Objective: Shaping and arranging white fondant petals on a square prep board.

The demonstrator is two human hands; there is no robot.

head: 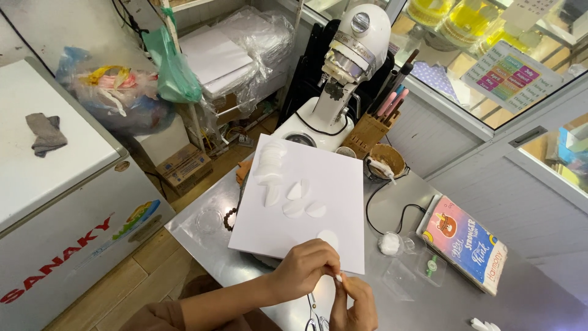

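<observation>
My left hand (303, 266) and my right hand (354, 303) meet at the near edge of a white square board (331, 202) lying on a steel table (404, 208). Together they pinch a small white piece (339, 277) between the fingertips. Several white petal-shaped pieces (294, 191) lie on the board, with a stack of them (269, 162) at its far left corner and one round piece (329, 238) just beyond my left hand.
A white stand mixer (343, 67) stands behind the board, beside a wooden holder with tools (373, 125) and a brown bowl (387, 160). A colourful notebook (468, 242), a small clear cup (390, 243) and a black cable (392, 211) lie to the right. A white chest freezer (55, 196) stands left.
</observation>
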